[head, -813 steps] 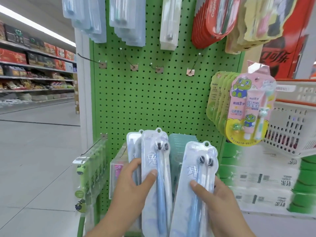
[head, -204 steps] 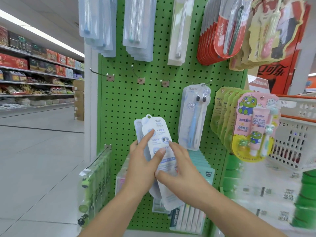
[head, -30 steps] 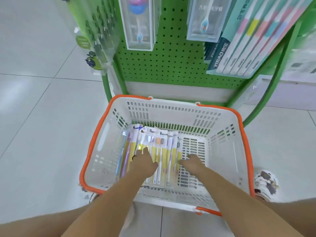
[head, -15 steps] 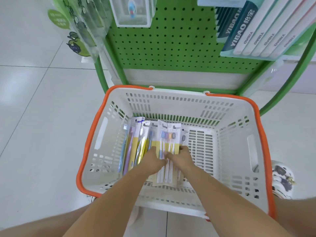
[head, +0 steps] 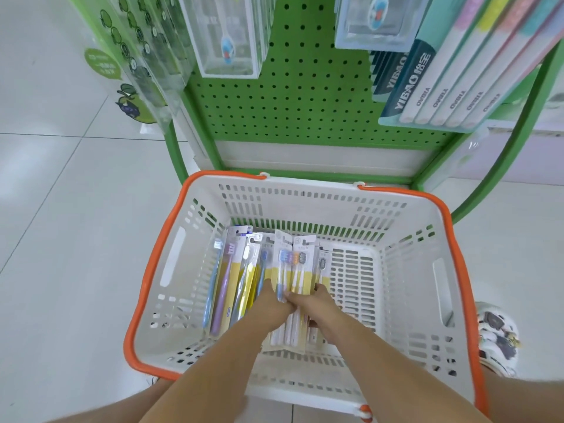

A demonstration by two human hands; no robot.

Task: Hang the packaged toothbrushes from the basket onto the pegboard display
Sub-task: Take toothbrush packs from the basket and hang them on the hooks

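A white basket with an orange rim (head: 158, 261) sits on the floor below the green pegboard (head: 305, 96). Several packaged toothbrushes with yellow cards lie in its left half. My left hand (head: 271, 303) and my right hand (head: 314, 306) are side by side inside the basket, both gripping a small stack of toothbrush packs (head: 294, 267) that is tipped up off the bottom. More packs (head: 232, 276) lie to the left of my hands.
Clear toothbrush boxes (head: 225, 35) and a teal multi-pack (head: 442, 80) hang low on the pegboard just above the basket. Green packs (head: 134, 56) hang off the rack's left side. The green rack frame (head: 500, 166) curves down at right. A patterned shoe (head: 497, 337) stands beside the basket.
My hands came together in the basket and closed round a stack of packs, raising its top end slightly. The view tipped a little upward.
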